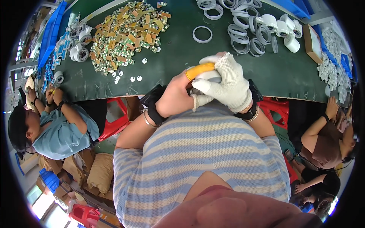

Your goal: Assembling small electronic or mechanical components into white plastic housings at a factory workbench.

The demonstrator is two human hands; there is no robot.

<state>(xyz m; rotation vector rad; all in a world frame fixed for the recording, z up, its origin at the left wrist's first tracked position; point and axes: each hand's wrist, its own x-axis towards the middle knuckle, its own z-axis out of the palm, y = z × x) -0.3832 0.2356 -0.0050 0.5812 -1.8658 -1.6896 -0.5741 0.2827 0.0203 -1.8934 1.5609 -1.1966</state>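
White roll: your tape roll (208, 76) sits at the green table (289, 72) near edge.
Grip: gloved right hand (228, 81) clasps it; left hand (178, 97) pinches its side.
Tip: keep wrists steady.

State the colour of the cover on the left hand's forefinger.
Orange-yellow: the finger cover on the left hand, seen best in the head view.

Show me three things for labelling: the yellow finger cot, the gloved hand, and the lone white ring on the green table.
yellow finger cot (200, 70), head view, mid-length.
right hand (228, 85), head view, glove back.
white ring (202, 34), head view, near rim.
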